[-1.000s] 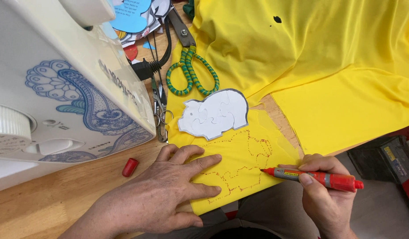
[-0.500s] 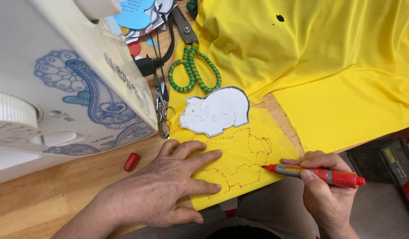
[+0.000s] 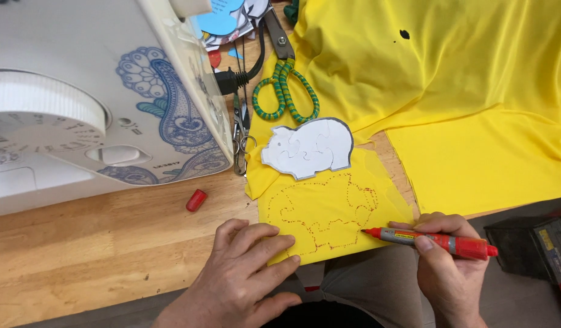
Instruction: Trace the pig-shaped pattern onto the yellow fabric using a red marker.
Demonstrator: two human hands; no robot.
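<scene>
Since the earlier frame, little has shifted: the left hand (image 3: 244,276) lies a touch lower on the yellow cloth (image 3: 329,212), fingers still spread flat and released, pinning the cloth's near corner to the worktop (image 3: 98,243). The right hand (image 3: 444,273) stays clenched around the red marker (image 3: 435,240), whose tip sits at the right end of the dotted outline (image 3: 326,212) drawn on the cloth. Just above the outline lies the white template (image 3: 308,147), touching the cloth. A red cap (image 3: 196,200) rests apart on the worktop, beside the sewing machine (image 3: 98,103). Green-handled scissors (image 3: 283,85) lie by the machine's plug. A dark box (image 3: 533,243) at the right is cut off by the frame; its contents cannot be made out. Both wrists run out of view below.
</scene>
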